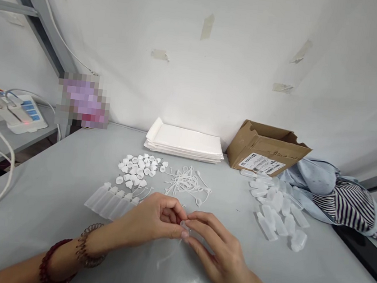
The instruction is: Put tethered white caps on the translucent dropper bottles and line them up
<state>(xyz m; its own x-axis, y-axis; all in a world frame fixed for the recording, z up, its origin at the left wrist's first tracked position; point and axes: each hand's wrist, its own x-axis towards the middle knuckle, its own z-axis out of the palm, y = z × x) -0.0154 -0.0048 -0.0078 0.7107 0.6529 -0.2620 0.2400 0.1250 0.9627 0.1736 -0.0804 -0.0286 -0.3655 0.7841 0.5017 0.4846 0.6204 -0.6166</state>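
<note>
My right hand is closed around a small translucent squeeze bottle, mostly hidden by its fingers. My left hand pinches at the bottle's neck end, on a thin white looped strap whose pale tail hangs below the fingertips. Both hands meet above the front middle of the table. Behind my left wrist lies a row of several translucent bottles with white tops and straps. Farther back are a heap of white caps and a tangle of white looped straps.
Several loose translucent bottles lie at the right. Behind them stands an open cardboard box. A stack of white padded envelopes rests against the wall. Cloth lies at the far right; a white cable runs down the left.
</note>
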